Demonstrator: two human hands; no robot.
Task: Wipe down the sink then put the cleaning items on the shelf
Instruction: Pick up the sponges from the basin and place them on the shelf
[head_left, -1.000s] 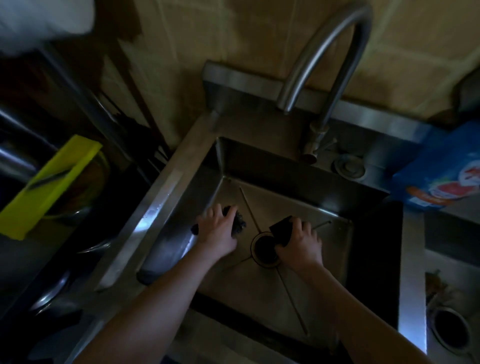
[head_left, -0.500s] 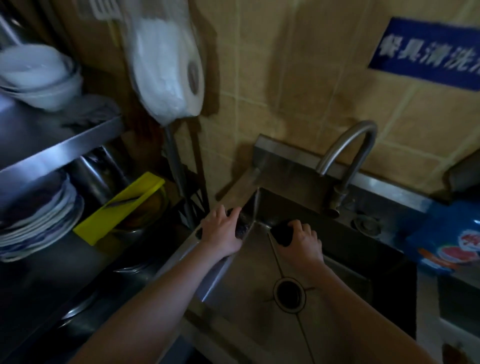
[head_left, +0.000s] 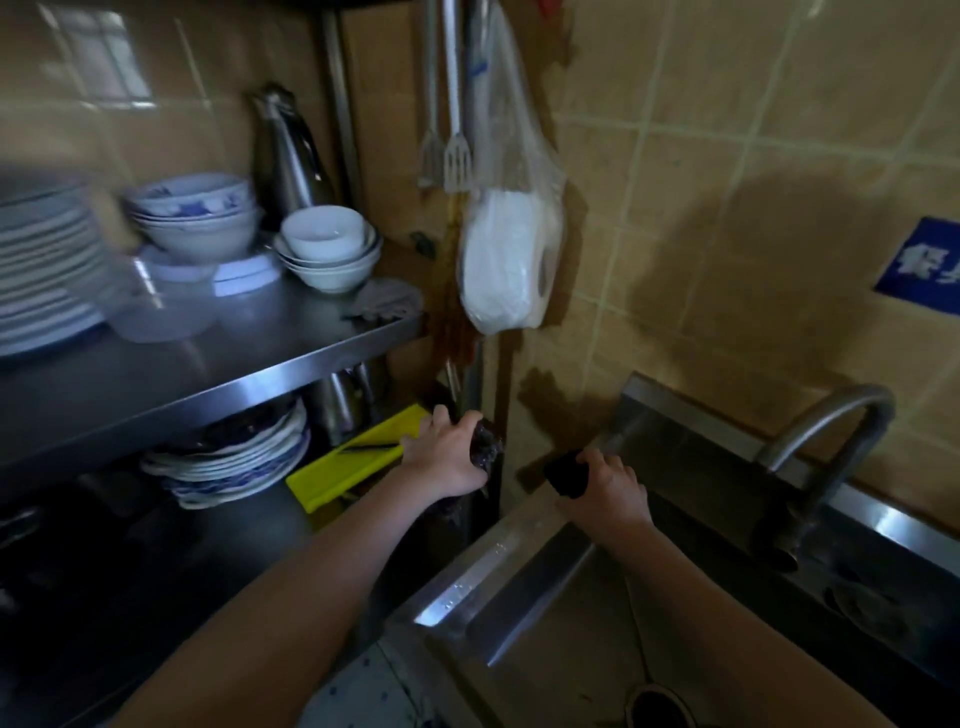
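Observation:
My left hand (head_left: 447, 457) grips a dark wire scourer (head_left: 485, 444), held in the air left of the sink, in front of the lower shelf. A dark sponge (head_left: 566, 474) is held by my right hand (head_left: 605, 486) above the left rim of the steel sink (head_left: 493, 566). The steel shelf (head_left: 270, 358) stands to the left, its top level at about the height of my hands or higher. The sink drain (head_left: 657, 704) shows at the bottom edge.
The upper shelf carries stacked plates (head_left: 41, 270), bowls (head_left: 197, 218), a plastic tub (head_left: 161, 301) and a grey cloth (head_left: 387, 304). Below lie more plates (head_left: 234, 457) and a yellow board (head_left: 353, 460). A bagged paper roll (head_left: 506, 265) and spatulas (head_left: 449, 161) hang on the wall. The tap (head_left: 821, 447) arches at right.
Both hands lifted out of the sink basin and moved left and up with the scourer and sponge. My view swung up and left, bringing the shelf into sight.

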